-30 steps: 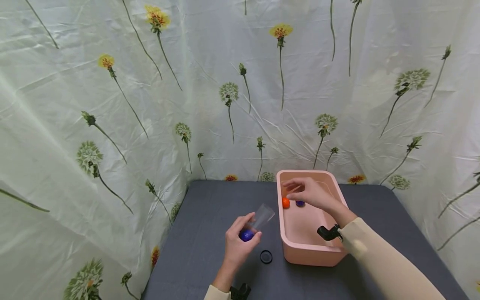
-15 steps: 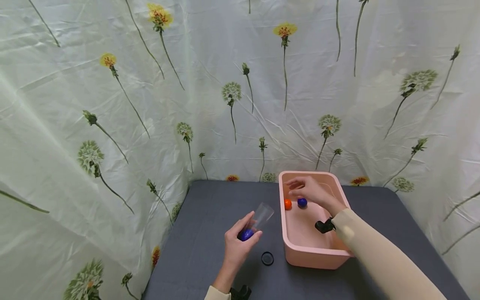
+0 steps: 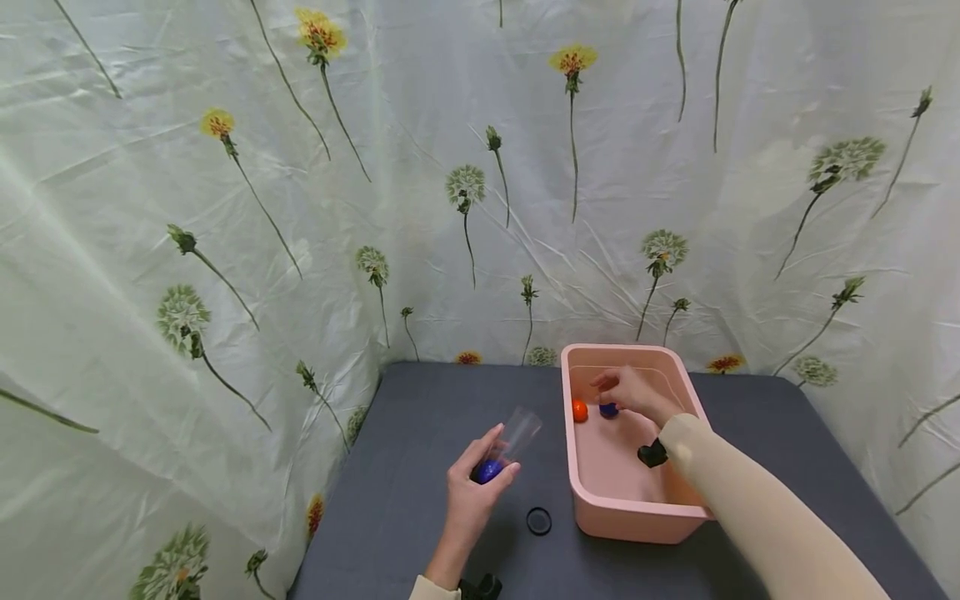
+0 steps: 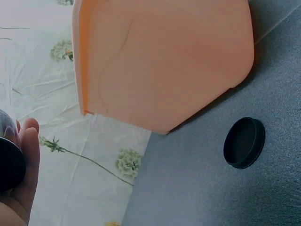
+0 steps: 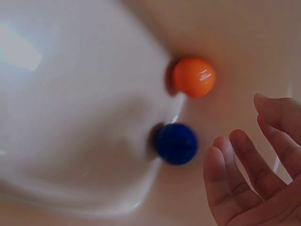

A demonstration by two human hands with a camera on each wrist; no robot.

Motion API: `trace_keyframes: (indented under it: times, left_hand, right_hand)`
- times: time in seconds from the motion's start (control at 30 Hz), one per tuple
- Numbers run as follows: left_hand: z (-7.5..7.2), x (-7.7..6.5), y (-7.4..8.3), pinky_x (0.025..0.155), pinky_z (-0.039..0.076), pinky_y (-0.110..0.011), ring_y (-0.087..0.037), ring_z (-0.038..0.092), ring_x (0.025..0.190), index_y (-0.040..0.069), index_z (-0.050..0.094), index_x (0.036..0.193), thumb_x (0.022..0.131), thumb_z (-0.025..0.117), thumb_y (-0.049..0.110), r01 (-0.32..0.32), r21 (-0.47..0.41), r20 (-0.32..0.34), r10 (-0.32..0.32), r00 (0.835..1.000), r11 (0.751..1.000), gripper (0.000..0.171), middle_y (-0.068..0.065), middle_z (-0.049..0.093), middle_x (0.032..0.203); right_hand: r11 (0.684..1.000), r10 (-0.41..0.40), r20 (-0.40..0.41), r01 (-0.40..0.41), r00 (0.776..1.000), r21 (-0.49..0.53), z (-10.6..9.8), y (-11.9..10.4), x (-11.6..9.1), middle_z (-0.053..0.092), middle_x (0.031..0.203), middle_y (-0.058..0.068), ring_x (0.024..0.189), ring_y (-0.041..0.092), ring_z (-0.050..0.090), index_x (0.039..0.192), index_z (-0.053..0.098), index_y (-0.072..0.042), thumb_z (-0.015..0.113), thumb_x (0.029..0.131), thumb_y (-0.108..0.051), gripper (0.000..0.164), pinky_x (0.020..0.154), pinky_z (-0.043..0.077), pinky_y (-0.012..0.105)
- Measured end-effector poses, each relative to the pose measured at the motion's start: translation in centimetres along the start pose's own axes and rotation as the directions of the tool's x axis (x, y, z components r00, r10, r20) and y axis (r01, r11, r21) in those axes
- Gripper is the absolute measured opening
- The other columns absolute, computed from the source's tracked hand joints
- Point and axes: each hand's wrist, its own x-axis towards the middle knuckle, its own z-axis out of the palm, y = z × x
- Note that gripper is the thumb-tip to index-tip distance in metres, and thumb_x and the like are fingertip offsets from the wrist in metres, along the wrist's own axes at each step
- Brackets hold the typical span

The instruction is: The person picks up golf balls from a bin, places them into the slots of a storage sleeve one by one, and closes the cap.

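My left hand [image 3: 468, 492] grips a clear plastic tube [image 3: 521, 430], tilted with its far end up to the right. A blue ball [image 3: 490, 471] lies at the tube's lower end, by the fingers; in the left wrist view that end shows a black base [image 4: 10, 165]. Inside the pink bin, my right hand [image 3: 632, 392] reaches down with relaxed, parted fingers and nothing between them. Below it on the bin floor sits another blue ball [image 5: 176, 144], just off the fingertips. An orange ball [image 5: 194, 77] rests beside it, near the bin's wall.
The pink bin [image 3: 637, 525] stands on the dark grey table [image 3: 427, 417], right of the left hand. A round black lid [image 3: 538, 521] lies on the table near the bin's front left corner. A flowered curtain [image 3: 420, 167] hangs behind and along the left.
My right hand has moved down and slightly right in the bin, toward the blue ball. The left hand keeps its hold on the tube, nearly still. The view has shifted slightly.
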Motion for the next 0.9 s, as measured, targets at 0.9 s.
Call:
trace_keyframes:
  times: [0.9]
  left_hand:
    - [-0.5,-0.2,3.4,0.076,0.058,-0.031,-0.020,0.066,0.087,0.013,0.065,0.134,0.082,0.082,0.004,0.080,0.010,0.027,-0.080,0.996,0.997,0.055,-0.011,0.068,0.109]
  right_hand:
    - [0.971,0.199,0.103,-0.182,0.975,-0.156,0.3,2.8,0.2,0.068,0.093,0.013,0.069,0.027,0.062,0.116,0.067,0.005,0.077,0.081,0.002,0.036,0.061,0.055,0.041]
